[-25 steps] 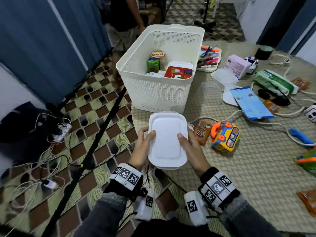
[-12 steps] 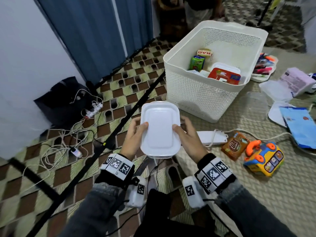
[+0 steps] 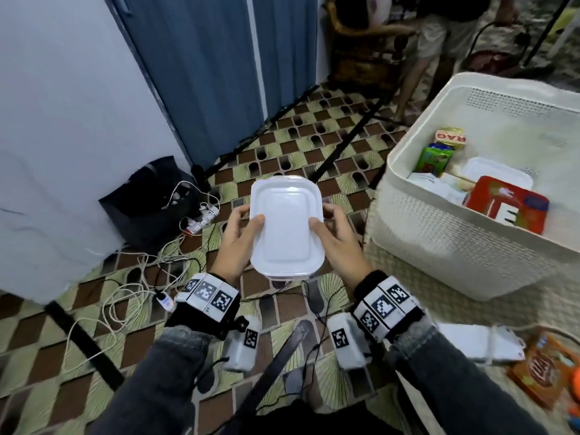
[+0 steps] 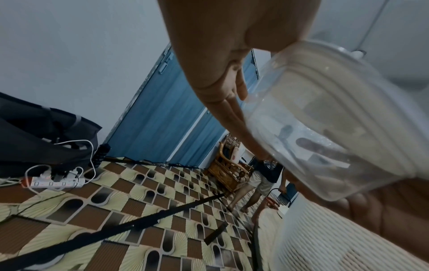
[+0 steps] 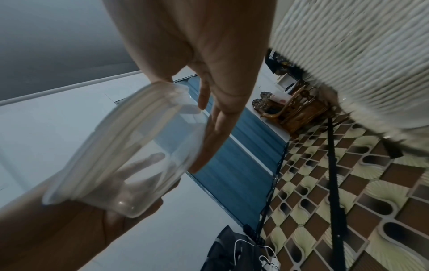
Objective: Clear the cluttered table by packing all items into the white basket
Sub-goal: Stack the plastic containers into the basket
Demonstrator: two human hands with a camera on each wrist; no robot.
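A clear plastic food container with a white lid (image 3: 287,226) is held in the air between both hands, left of the white basket (image 3: 439,237). My left hand (image 3: 240,237) grips its left side, thumb on the lid and fingers underneath. My right hand (image 3: 335,238) grips the right side the same way. The wrist views show the container (image 4: 325,117) (image 5: 130,155) from below, with fingers along its clear walls. The basket holds a red box (image 3: 505,204), a green packet (image 3: 434,158), a white lidded container (image 3: 496,174) and other items.
A white power strip (image 3: 477,342) and an orange snack packet (image 3: 543,368) lie on the mat at the lower right. Cables, a socket strip (image 3: 201,218) and a black bag (image 3: 147,196) sit on the patterned floor at left. A person (image 3: 445,42) stands behind the basket.
The view has swung left, so the basket now sits at the right edge. Both hands have kept their grip on the container and lifted it a little, left of the basket.
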